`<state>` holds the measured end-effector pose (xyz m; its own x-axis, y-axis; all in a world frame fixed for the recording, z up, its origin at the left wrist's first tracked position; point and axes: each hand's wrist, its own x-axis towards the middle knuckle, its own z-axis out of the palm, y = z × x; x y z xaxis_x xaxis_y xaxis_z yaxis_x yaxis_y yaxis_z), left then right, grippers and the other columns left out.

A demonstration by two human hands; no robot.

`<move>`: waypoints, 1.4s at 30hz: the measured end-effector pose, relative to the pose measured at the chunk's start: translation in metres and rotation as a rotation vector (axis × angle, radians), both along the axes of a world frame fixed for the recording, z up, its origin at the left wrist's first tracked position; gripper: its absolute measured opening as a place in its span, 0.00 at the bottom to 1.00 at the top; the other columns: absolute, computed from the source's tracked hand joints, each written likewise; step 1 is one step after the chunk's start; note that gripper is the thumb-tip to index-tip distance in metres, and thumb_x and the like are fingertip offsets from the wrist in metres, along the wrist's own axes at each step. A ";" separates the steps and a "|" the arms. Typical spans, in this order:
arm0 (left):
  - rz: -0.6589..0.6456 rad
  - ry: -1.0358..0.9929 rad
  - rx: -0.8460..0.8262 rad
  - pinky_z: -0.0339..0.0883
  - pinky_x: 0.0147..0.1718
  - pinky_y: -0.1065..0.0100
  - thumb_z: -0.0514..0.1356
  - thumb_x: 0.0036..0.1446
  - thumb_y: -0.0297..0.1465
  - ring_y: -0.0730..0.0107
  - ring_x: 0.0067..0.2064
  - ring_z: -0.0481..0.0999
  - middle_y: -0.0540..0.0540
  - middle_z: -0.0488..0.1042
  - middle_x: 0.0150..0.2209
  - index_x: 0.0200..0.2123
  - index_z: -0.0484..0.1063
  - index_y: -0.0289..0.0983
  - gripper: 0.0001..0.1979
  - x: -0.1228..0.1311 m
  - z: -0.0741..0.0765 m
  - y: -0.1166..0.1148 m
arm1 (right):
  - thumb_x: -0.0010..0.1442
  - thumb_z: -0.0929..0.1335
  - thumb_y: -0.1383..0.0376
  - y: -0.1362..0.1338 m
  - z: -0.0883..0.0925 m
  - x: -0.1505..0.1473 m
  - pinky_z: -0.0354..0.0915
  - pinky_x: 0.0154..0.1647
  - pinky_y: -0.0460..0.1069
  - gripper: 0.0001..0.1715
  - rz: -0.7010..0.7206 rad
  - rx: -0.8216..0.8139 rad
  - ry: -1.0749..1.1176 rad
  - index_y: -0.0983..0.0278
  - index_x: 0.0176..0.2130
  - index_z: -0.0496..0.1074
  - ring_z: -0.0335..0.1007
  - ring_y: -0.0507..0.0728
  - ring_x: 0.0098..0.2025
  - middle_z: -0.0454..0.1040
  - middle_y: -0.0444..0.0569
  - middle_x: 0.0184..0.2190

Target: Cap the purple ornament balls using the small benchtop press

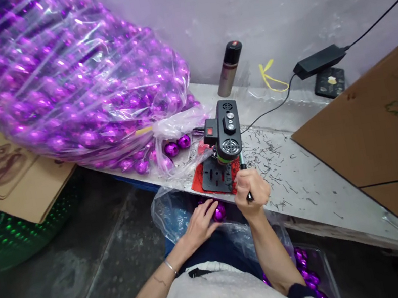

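While the right hand [252, 188] clamps a black handle [249, 196], presumably for leverage, the left hand [201, 219] touches a purple ball [219, 211] between them, closure unclear.

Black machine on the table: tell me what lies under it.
Under the black machine, a red sheet sticks out on both sides of the base plate, over the table. Most of what lies beneath the plate is covered.

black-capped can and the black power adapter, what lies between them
A loose yellow strip lies between the black-capped can and the power adapter, in the head view.
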<state>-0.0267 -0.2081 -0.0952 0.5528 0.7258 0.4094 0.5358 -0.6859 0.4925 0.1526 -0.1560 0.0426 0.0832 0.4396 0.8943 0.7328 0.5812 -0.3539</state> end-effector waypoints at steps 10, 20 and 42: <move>0.495 -0.138 0.115 0.71 0.59 0.53 0.55 0.71 0.33 0.54 0.57 0.78 0.34 0.79 0.53 0.57 0.72 0.34 0.16 0.001 0.063 0.155 | 0.65 0.62 0.75 0.000 -0.003 -0.002 0.60 0.29 0.47 0.14 0.010 0.012 0.003 0.60 0.30 0.62 0.62 0.51 0.27 0.67 0.43 0.24; 0.588 0.232 -0.343 0.68 0.56 0.50 0.62 0.66 0.35 0.42 0.58 0.77 0.28 0.77 0.54 0.62 0.68 0.33 0.24 0.019 0.095 0.231 | 0.64 0.62 0.75 0.000 -0.004 -0.002 0.60 0.29 0.47 0.14 0.012 0.015 -0.006 0.60 0.29 0.61 0.63 0.51 0.27 0.67 0.43 0.24; 0.302 -0.516 -0.497 0.69 0.63 0.49 0.71 0.56 0.44 0.50 0.60 0.77 0.37 0.76 0.60 0.62 0.69 0.38 0.33 0.040 0.030 0.105 | 0.68 0.61 0.71 0.007 0.021 0.007 0.58 0.27 0.46 0.16 -0.047 0.040 -0.095 0.60 0.28 0.61 0.64 0.49 0.24 0.68 0.42 0.21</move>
<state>0.0129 -0.1030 -0.0648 0.1295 0.9805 0.1481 0.2836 -0.1797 0.9420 0.1594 -0.1486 0.0632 0.0164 0.4012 0.9158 0.7887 0.5578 -0.2585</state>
